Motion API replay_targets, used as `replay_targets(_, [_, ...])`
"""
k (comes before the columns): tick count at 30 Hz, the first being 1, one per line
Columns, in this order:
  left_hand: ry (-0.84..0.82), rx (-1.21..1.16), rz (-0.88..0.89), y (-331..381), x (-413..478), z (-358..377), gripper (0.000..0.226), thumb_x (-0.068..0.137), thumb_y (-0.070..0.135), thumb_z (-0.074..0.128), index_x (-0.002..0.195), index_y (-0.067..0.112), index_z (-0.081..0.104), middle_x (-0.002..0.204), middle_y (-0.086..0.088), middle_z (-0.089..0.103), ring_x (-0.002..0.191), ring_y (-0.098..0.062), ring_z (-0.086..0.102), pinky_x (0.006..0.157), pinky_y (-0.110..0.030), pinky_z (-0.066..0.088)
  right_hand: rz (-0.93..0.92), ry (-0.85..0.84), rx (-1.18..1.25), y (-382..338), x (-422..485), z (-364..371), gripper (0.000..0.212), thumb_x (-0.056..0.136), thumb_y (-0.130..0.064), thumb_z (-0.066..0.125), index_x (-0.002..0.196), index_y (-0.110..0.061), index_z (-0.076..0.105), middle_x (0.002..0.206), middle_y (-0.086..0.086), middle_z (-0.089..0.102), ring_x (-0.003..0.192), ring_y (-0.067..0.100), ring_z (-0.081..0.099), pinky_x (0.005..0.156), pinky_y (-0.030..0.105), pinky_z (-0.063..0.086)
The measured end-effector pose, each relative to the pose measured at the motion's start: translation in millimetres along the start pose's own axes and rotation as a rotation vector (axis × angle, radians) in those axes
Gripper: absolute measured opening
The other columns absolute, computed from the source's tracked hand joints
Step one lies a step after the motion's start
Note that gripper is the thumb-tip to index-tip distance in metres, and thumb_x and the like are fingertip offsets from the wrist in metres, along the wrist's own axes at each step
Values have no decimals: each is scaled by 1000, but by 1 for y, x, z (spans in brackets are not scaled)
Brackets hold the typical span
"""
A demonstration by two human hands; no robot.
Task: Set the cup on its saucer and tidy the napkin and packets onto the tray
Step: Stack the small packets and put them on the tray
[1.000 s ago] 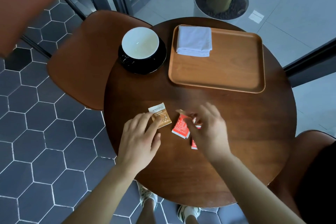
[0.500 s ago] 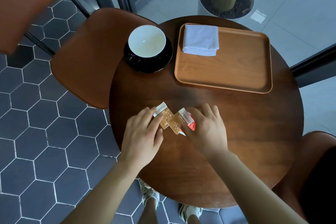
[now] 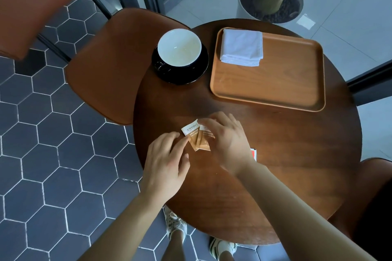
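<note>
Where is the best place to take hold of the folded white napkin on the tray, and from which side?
The napkin lies flat in the tray's far left corner, with layered loose edges along its near side. Probably best: come from above on that near side, thumb under the layers and fingers on top, pinching the whole stack. The tray rim crowds its left and far sides.

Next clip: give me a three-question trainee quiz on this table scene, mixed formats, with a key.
1. True or false: the napkin lies on the tray.
2. The cup sits on: A) the tray B) the saucer C) bare table
3. Fill in: the two tan packets lie between the left hand and the ____ hand.

Key: 1 true; 2 B; 3 right.
</note>
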State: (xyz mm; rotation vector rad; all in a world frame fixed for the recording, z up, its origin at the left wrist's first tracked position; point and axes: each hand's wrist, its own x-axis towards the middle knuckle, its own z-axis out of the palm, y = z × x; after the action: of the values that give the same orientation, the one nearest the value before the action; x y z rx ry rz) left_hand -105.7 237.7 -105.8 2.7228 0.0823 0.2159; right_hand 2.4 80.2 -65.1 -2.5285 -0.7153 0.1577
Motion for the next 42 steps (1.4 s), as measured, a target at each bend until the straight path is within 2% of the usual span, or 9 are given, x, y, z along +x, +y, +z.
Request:
replay_targets(6, [-67, 66, 11, 3, 3, -4, 42, 91, 22, 58, 131, 11, 61, 138, -9, 56, 131, -31, 48, 105, -49, 43, 141, 148, -125, 9, -7, -2, 30, 76, -19, 78, 106, -18, 72, 97, 2, 66, 90, 31, 55, 72, 40, 47])
replay_targets(9, [-83, 67, -1, 3, 2, -3, 45, 91, 25, 56, 134, 12, 59, 142, -8, 54, 133, -31, 46, 105, -50, 43, 137, 87, -268, 10, -12, -2, 24, 75, -31, 78, 96, -21, 72, 90, -5, 67, 93, 30, 54, 72, 38, 43])
replay_targets(17, [-113, -16, -27, 1, 3, -5, 49, 90, 28, 54, 138, 16, 55, 152, 2, 46, 142, -26, 37, 109, -43, 37, 101, 88, -113, -3, -1, 12, 33, 80, -26, 78, 112, -22, 72, 103, -4, 70, 98, 28, 57, 78, 39, 45])
replay_targets(22, [-21, -154, -163, 12, 5, -9, 47, 90, 26, 54, 135, 12, 57, 141, -2, 57, 139, -26, 41, 111, -44, 35, 164, 92, -174, -3, -3, 12, 37, 75, -31, 81, 110, -23, 71, 95, -2, 70, 90, 29, 59, 73, 40, 47])
replay_targets(32, [-69, -235, -311, 34, 22, -17, 42, 87, 16, 71, 128, 12, 65, 134, 2, 63, 138, -28, 42, 109, -49, 32, 278, 20, -173, -18, 11, 15, 31, 83, -34, 72, 110, -21, 68, 95, -3, 71, 92, 26, 61, 80, 39, 41])
replay_targets(34, [-36, -362, -399, 40, 27, -20, 40, 87, 12, 71, 127, 10, 66, 127, 12, 62, 137, -25, 42, 111, -49, 35, 308, 4, -161, -20, 12, 16, 28, 84, -33, 71, 109, -20, 67, 96, -1, 70, 92, 26, 61, 81, 38, 41])
replay_targets(36, [23, -490, -478, 45, 32, -22, 39, 87, 10, 71, 126, 10, 66, 115, 33, 48, 133, -16, 42, 110, -47, 39, 341, -19, -143, -22, 14, 16, 25, 85, -32, 70, 107, -21, 66, 98, -1, 69, 94, 24, 61, 81, 36, 40])
replay_targets(38, [59, -550, -530, 48, 36, -22, 40, 87, 10, 71, 127, 12, 66, 108, 40, 39, 127, -5, 39, 111, -42, 41, 372, -28, -105, -22, 16, 15, 22, 86, -30, 69, 105, -20, 65, 99, -2, 69, 94, 23, 60, 81, 35, 40])
replay_targets(42, [62, -517, -461, 44, 33, -19, 42, 83, 1, 70, 123, 8, 67, 113, 26, 53, 128, -17, 46, 107, -49, 43, 405, -55, -16, -22, 20, 13, 24, 83, -29, 71, 106, -20, 68, 98, -3, 71, 95, 23, 63, 84, 34, 46])
